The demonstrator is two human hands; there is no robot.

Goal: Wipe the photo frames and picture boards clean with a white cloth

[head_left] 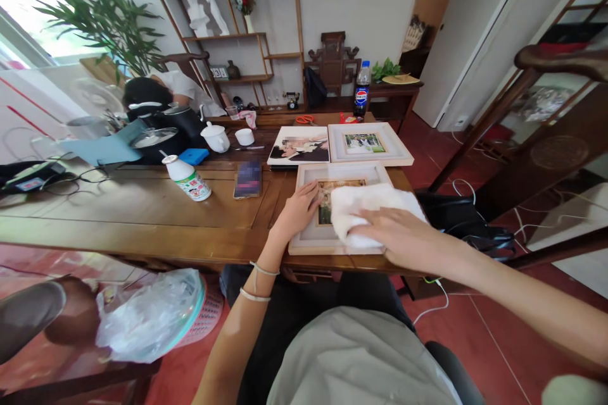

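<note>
A light-wood picture frame (300, 242) with a white mount and a small photo lies flat at the table's front edge. My left hand (300, 207) rests on its left side, fingers stretched out over the mount and reaching the photo's edge. A folded white cloth (351, 205) is under my right hand (384, 231), pressed on the right half of the frame and covering part of the photo. Behind lie a second wooden frame (401, 155) with an outdoor photo and a photo panel (280, 155) with a dark edge.
On the wooden table (118, 209) stand a white bottle (187, 177), a phone-like dark slab (247, 179), a white lidded pot (215, 137) and a cola bottle (361, 88). Orange-handled scissors (304, 119) lie farther back. A bag-lined basket (202, 316) stands at lower left. Someone (178, 85) bends down beyond the table.
</note>
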